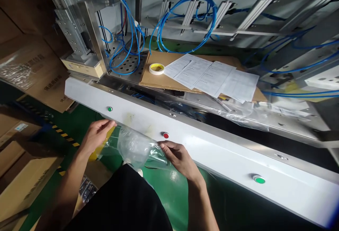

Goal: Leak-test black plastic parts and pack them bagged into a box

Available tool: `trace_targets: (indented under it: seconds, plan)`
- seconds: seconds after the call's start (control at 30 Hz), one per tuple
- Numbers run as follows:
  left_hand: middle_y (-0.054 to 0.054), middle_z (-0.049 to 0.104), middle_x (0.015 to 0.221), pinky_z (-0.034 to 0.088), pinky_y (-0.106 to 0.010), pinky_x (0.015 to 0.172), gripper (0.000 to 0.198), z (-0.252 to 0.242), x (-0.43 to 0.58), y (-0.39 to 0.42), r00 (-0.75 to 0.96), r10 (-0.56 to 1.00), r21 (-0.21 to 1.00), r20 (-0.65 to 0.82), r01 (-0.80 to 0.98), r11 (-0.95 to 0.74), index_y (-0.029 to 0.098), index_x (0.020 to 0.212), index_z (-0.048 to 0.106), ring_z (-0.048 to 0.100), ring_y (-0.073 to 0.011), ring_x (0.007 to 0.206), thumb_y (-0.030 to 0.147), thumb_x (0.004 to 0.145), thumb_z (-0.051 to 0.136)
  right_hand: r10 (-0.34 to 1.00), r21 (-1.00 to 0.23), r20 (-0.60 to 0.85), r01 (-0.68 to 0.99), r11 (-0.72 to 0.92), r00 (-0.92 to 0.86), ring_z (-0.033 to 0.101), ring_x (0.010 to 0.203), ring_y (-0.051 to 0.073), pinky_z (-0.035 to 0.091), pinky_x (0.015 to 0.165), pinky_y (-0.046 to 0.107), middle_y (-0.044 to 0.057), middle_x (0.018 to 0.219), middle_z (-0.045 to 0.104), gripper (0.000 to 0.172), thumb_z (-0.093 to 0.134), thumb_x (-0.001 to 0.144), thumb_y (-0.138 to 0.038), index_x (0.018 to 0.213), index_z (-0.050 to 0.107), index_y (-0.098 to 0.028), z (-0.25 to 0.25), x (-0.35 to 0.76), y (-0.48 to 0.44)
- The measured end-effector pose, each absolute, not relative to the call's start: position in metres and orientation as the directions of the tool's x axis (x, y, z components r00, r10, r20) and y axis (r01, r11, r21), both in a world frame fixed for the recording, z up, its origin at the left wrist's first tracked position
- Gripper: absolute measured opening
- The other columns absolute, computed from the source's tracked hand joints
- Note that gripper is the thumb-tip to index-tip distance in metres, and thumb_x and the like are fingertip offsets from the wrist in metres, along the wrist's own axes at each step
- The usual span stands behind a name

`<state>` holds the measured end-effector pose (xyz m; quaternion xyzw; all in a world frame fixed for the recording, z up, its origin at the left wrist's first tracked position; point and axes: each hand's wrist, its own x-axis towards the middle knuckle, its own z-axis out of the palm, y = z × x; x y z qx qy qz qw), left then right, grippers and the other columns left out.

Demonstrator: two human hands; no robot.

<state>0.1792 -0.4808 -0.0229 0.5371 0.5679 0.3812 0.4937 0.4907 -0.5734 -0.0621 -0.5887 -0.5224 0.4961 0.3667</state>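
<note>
A crumpled clear plastic bag (134,146) is stretched between my two hands, just in front of the white machine panel (212,153). My left hand (96,134) pinches its left end, where something yellow shows under the fingers. My right hand (178,157) grips the right end, directly below a red button (166,135).
The panel also carries a green button (109,109) at the left and another green button (259,179) at the right. Behind it lie cardboard (156,77), paper sheets (212,75), a tape roll (156,68) and blue hoses (182,22). Cardboard boxes (26,174) stand on the green floor at left.
</note>
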Motion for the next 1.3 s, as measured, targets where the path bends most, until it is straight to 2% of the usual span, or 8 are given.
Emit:
trace_targets:
  seconds: [0.1,0.27,0.5,0.67,0.83,1.1,1.2,1.3]
  plan:
    - [0.010,0.027,0.048,0.017,-0.020,0.038,0.049,-0.025,0.178,-0.479,0.032,0.985,0.968,-0.168,0.197,0.159,0.016,0.090,0.081,0.021,-0.0052,0.041,0.064,0.087,0.073,0.960,-0.954,-0.262,0.175,-0.243,-0.097,0.032,0.057,0.012,0.029,0.053,0.031,-0.002,0.060,0.049,0.065,0.067,0.083,-0.080,0.100,0.082,-0.019,-0.062,0.493,-0.571]
    - [0.011,0.024,0.051,0.017,-0.019,0.038,0.053,-0.028,0.177,-0.480,0.024,0.981,0.972,-0.194,0.143,0.188,0.016,0.096,0.082,0.019,-0.0051,0.041,0.068,0.087,0.073,0.968,-0.960,-0.236,0.175,-0.218,-0.090,0.046,0.064,0.015,0.038,0.057,0.032,0.002,0.070,0.065,0.060,0.087,0.068,-0.070,0.102,0.084,-0.021,-0.060,0.492,-0.568]
    - [0.011,0.026,0.047,0.016,-0.019,0.038,0.059,-0.025,0.159,-0.473,0.040,0.984,0.970,-0.175,0.177,0.165,0.015,0.096,0.081,0.019,-0.0045,0.039,0.072,0.083,0.075,0.992,-0.894,-0.122,0.429,-0.127,0.039,0.065,0.078,0.023,0.052,0.071,0.038,0.008,0.089,0.077,0.047,0.063,0.094,-0.066,0.086,0.080,-0.023,-0.046,0.494,-0.574]
    - [0.012,0.027,0.045,0.017,-0.019,0.036,0.053,-0.028,0.147,-0.473,-0.009,0.991,0.986,-0.134,0.101,0.135,0.016,0.097,0.080,0.020,-0.0044,0.037,0.067,0.085,0.076,0.989,-0.935,-0.026,0.345,-0.076,0.146,0.070,0.116,0.029,0.058,0.099,0.044,0.014,0.121,0.077,0.044,0.058,0.098,-0.065,0.100,0.072,-0.023,-0.053,0.496,-0.572]
    - [0.012,0.029,0.048,0.016,-0.018,0.032,0.052,-0.033,0.152,-0.475,-0.025,0.985,0.985,-0.172,0.012,0.172,0.017,0.099,0.078,0.019,-0.0043,0.036,0.067,0.084,0.077,1.000,-0.976,-0.011,0.219,-0.015,0.021,0.070,0.103,0.024,0.060,0.097,0.044,0.014,0.129,0.073,0.066,0.078,0.083,-0.063,0.135,0.064,-0.024,-0.074,0.475,-0.555]
    - [0.012,0.028,0.043,0.019,-0.020,0.036,0.054,-0.038,0.146,-0.482,-0.049,0.995,0.989,-0.087,0.118,0.092,0.016,0.105,0.083,0.021,-0.0053,0.036,0.066,0.087,0.074,0.993,-0.984,-0.082,0.148,-0.094,0.088,0.068,0.099,0.024,0.054,0.093,0.041,0.010,0.102,0.076,0.049,0.072,0.086,-0.070,0.083,0.078,-0.022,-0.085,0.467,-0.548]
    - [0.006,0.048,0.048,0.031,-0.020,0.040,0.044,-0.034,0.142,-0.485,-0.036,0.999,0.965,0.010,0.260,0.000,0.018,0.105,0.086,0.038,-0.0081,0.041,0.057,0.090,0.073,0.986,-0.993,-0.098,0.056,-0.107,0.138,0.066,0.114,0.028,0.052,0.104,0.045,0.011,0.120,0.075,0.046,0.076,0.083,-0.069,0.080,0.080,-0.023,-0.083,0.466,-0.547]
    - [-0.005,0.081,0.082,0.057,-0.023,0.064,0.029,-0.029,0.137,-0.485,0.047,0.986,0.891,0.160,0.423,-0.164,0.022,0.099,0.088,0.071,-0.0172,0.069,0.047,0.091,0.074,0.969,-0.987,-0.159,-0.042,-0.154,0.188,0.067,0.104,0.026,0.054,0.099,0.044,0.010,0.108,0.077,0.047,0.080,0.078,-0.068,0.080,0.081,-0.021,-0.078,0.464,-0.544]
